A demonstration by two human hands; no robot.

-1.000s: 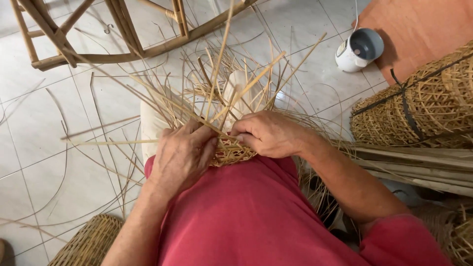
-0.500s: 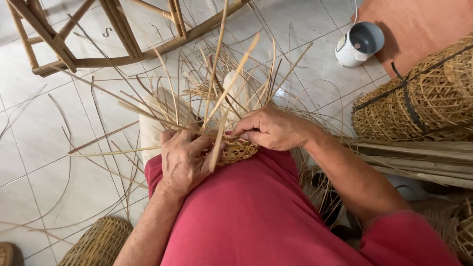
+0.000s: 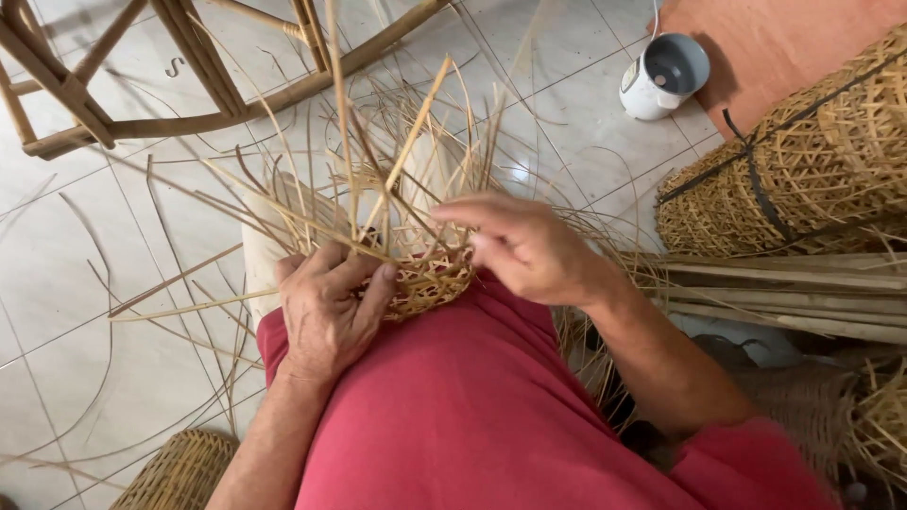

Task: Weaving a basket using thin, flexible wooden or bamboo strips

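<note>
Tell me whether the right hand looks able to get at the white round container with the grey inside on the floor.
Probably yes: the right hand is free, and only loose cane strips lie before the white container.

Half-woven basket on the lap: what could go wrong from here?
1. The left hand alone pins the half-woven basket against the red-clothed lap; the right hand is open beside it, so the weave could loosen or slip.
2. Loose strips stick up in all directions toward the head camera; they may poke the hands or face.
3. Stray strips on the tiled floor could snag or be trodden on.
</note>
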